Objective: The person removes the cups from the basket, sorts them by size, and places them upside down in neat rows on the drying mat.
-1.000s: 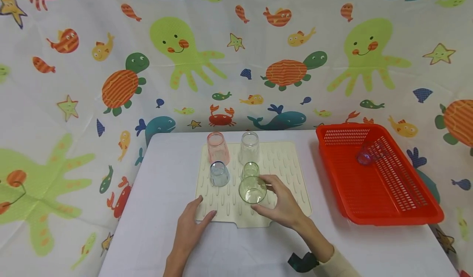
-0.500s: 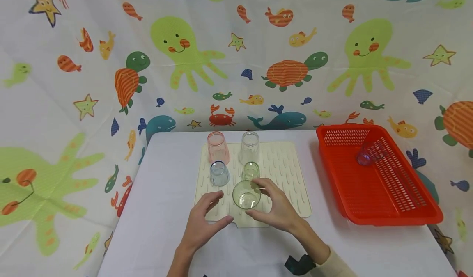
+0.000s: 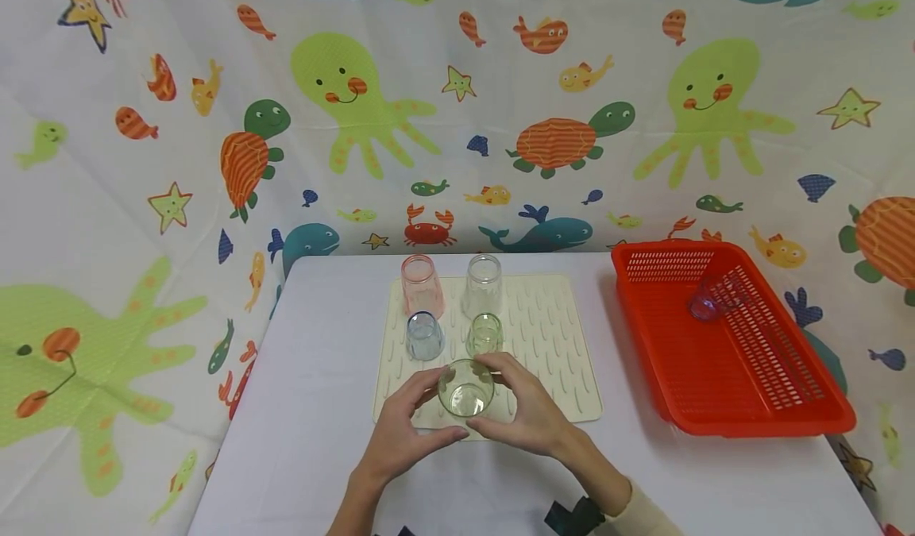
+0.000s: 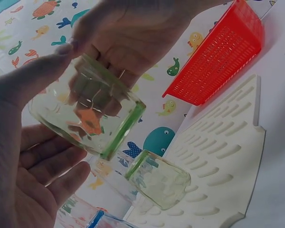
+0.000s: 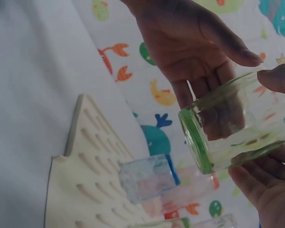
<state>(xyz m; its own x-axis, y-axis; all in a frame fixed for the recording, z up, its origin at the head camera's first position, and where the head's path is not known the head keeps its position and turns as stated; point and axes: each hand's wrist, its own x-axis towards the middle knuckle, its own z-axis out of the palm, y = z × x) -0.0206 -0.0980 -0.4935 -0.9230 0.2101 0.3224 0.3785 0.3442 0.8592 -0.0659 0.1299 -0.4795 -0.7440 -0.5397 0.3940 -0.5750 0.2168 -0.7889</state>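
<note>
Over the front of the cream drying mat (image 3: 550, 345), my right hand (image 3: 525, 413) holds a pale green drinking glass (image 3: 466, 389) between fingers and thumb. Its mouth faces up toward the head camera. My left hand (image 3: 403, 433) curls round the other side, fingertips at the rim and thumb near the right thumb. In the left wrist view the thick green base of the glass (image 4: 109, 123) points toward the mat. Behind it, upside down on the mat, stand a small green glass (image 3: 486, 333), a small blue glass (image 3: 425, 337), a taller pink glass (image 3: 422, 286) and a tall clear glass (image 3: 484, 286).
A red perforated plastic basket (image 3: 686, 393) sits on the right of the white-covered table (image 3: 322, 337). Inside it lies a purple-tinted glass (image 3: 704, 306). A curtain (image 3: 457, 36) with sea animals hangs right behind the table.
The right hand has brought the green glass a little left and toward the body. From the mat's front left, the left hand has moved right and come round the glass.
</note>
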